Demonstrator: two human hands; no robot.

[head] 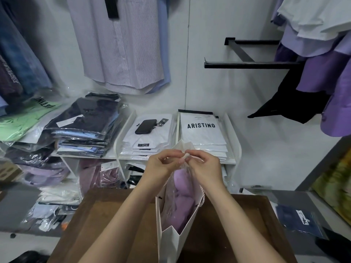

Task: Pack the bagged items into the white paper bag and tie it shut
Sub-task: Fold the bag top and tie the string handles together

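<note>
- Pretty even, soft indoor light, coolish white, no hard shadows anywhere
- Faint soft shadow on the brown table [237,221] under the forearms
- Glare patches on the plastic-wrapped stacks [85,128] at left
- Heavy wide-angle bending at the edges, shelf [230,160] lines curving
- Corners darker and smeary, lower left especially
- Slight softness overall, centre sharpest

matt white paper bag [171,242], glossy clear plastic round lilac cloth item [180,204], twisted cord handle [202,196], brown wood table [237,224]

Left hand [163,162] and right hand [204,165] pinch together, fingertips meeting
</note>
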